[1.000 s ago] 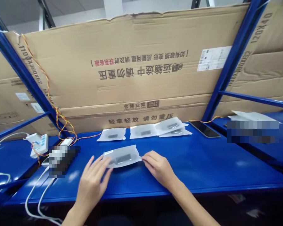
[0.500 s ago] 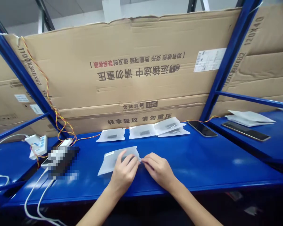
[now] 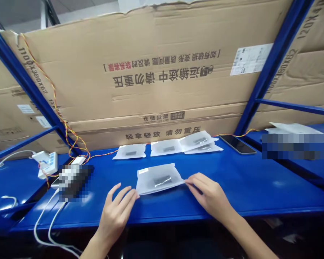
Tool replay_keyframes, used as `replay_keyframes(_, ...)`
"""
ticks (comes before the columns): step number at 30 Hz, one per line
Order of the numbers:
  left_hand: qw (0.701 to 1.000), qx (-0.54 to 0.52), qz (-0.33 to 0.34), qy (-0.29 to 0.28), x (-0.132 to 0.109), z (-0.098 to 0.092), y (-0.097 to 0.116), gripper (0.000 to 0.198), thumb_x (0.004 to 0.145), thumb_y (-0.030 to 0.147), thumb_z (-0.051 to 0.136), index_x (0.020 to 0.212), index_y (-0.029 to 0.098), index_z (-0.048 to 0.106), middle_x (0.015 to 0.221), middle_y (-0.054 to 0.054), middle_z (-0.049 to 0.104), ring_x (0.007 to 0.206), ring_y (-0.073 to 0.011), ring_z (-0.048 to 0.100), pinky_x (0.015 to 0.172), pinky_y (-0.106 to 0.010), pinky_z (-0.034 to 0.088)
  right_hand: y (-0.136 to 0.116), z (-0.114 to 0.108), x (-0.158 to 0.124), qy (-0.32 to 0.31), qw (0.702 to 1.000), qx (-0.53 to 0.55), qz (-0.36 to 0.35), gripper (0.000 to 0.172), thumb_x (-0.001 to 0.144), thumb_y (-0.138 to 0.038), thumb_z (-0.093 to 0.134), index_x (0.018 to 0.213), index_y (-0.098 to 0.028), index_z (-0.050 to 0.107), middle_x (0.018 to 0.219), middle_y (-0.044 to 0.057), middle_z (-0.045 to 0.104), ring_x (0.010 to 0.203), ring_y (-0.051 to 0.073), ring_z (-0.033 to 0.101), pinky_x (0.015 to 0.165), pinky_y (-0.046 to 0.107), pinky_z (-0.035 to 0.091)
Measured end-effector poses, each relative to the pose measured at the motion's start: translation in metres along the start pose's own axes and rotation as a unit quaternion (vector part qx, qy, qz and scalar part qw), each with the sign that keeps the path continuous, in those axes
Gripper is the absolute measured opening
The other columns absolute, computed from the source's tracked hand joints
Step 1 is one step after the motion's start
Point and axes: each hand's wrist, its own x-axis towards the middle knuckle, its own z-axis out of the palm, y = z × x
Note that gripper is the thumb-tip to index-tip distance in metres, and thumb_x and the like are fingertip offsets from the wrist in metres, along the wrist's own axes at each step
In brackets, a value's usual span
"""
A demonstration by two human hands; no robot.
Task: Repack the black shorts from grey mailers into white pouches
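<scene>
A translucent white pouch (image 3: 159, 181) lies flat on the blue shelf, with a small dark item visible through it. My right hand (image 3: 208, 193) holds the pouch's right corner between its fingers and thumb. My left hand (image 3: 116, 212) rests open just off the pouch's lower left corner, its fingers spread and nearly touching the edge. Farther back stand several similar pouches: one alone (image 3: 129, 151), one beside it (image 3: 164, 147), and a group overlapping at the right (image 3: 198, 142).
The blue steel shelf (image 3: 240, 187) has a black phone (image 3: 237, 144) at the back right. A power strip (image 3: 47, 164), white cables (image 3: 43, 219) and a pixelated blurred object (image 3: 74, 183) sit at the left. Upright cardboard sheets (image 3: 162, 90) stand behind.
My left hand has come off the top of the pouch and moved left. The pouch now lies flatter and farther right, and my right hand stays on its corner.
</scene>
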Motion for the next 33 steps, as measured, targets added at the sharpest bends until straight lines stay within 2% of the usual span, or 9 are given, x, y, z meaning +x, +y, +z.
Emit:
replay_keyframes(5,0.996,-0.071,-0.055,-0.014,0.02,0.012,0.007,0.005,0.101,0.016,0.064,0.103,0.015,0.068,0.097,-0.007,0.079,0.088,-0.0236,0.073,0.089,-0.042,0.055,0.002,0.002,-0.004,-0.01,1.0,-0.022,0.015,0.017,0.104,-0.015,0.054,0.104,-0.024,0.068,0.094,0.005,0.075,0.085,0.021,0.073,0.074,0.032,0.06)
replay_keyframes(9,0.99,-0.07,-0.022,-0.122,0.039,0.031,0.007,0.011,0.101,0.022,0.062,0.093,0.017,0.068,0.091,-0.007,0.075,0.079,-0.0244,0.069,0.067,-0.036,0.053,0.002,0.007,-0.008,-0.018,0.999,-0.007,0.037,0.016,0.103,-0.018,0.055,0.104,-0.025,0.069,0.096,0.005,0.076,0.088,0.022,0.073,0.077,0.034,0.061)
replay_keyframes(12,0.981,-0.076,0.002,-0.176,0.046,0.04,0.007,0.014,0.098,0.027,0.068,0.087,0.018,0.067,0.09,-0.007,0.073,0.083,-0.0257,0.07,0.067,-0.036,0.053,0.002,0.009,-0.011,-0.018,0.998,0.001,0.058,0.015,0.103,-0.019,0.055,0.103,-0.026,0.069,0.097,0.006,0.075,0.09,0.022,0.073,0.079,0.035,0.061)
replay_keyframes(20,0.984,-0.06,0.041,-0.16,0.05,0.043,0.006,0.032,0.101,0.011,0.047,0.075,0.019,0.063,0.073,-0.003,0.066,0.065,-0.0192,0.064,0.056,-0.03,0.047,0.002,0.005,-0.004,-0.003,0.998,-0.005,0.061,0.016,0.103,-0.019,0.054,0.1,-0.025,0.068,0.093,0.006,0.075,0.085,0.022,0.072,0.077,0.035,0.061)
replay_keyframes(24,0.989,-0.04,0.003,-0.144,0.053,0.043,0.014,0.03,0.101,0.01,0.046,0.077,0.018,0.062,0.071,-0.003,0.064,0.062,-0.0179,0.065,0.051,-0.028,0.044,-0.019,0.008,-0.005,0.075,0.992,0.009,0.104,0.014,0.1,-0.023,0.058,0.103,-0.025,0.072,0.087,0.006,0.073,0.077,0.022,0.07,0.071,0.034,0.059)
replay_keyframes(27,0.989,-0.03,-0.055,-0.132,0.059,0.038,0.034,0.025,0.099,0.01,0.047,0.08,0.019,0.06,0.072,-0.002,0.062,0.055,-0.0167,0.062,0.046,-0.028,0.04,-0.048,0.023,-0.008,0.09,0.96,0.094,0.247,0.017,0.098,-0.033,0.061,0.094,-0.023,0.074,0.07,0.003,0.066,0.055,0.018,0.06,0.054,0.031,0.051)
replay_keyframes(30,0.988,-0.039,-0.085,-0.119,0.068,0.029,0.061,0.022,0.093,0.008,0.052,0.076,0.022,0.055,0.069,-0.001,0.059,0.047,-0.0159,0.056,0.042,-0.029,0.035,-0.07,0.043,-0.006,-0.036,0.868,0.274,0.412,0.025,0.095,-0.042,0.059,0.097,-0.021,0.073,0.065,0.0,0.067,0.042,0.016,0.056,0.04,0.028,0.042)
replay_keyframes(32,0.99,-0.04,-0.086,-0.108,0.075,0.023,0.075,0.02,0.088,0.007,0.055,0.076,0.022,0.055,0.068,-0.001,0.059,0.048,-0.0175,0.056,0.041,-0.031,0.035,-0.074,0.05,0.0,-0.101,0.809,0.352,0.461,0.027,0.091,-0.044,0.06,0.101,-0.021,0.07,0.06,-0.002,0.066,0.036,0.016,0.054,0.035,0.027,0.037)
replay_keyframes(33,0.991,-0.038,-0.086,-0.1,0.079,0.02,0.081,0.019,0.086,0.006,0.056,0.077,0.022,0.056,0.067,-0.002,0.059,0.05,-0.0187,0.058,0.042,-0.032,0.036,-0.073,0.052,0.003,-0.117,0.796,0.366,0.468,0.028,0.09,-0.045,0.06,0.102,-0.021,0.069,0.057,-0.004,0.065,0.034,0.017,0.053,0.034,0.027,0.035)
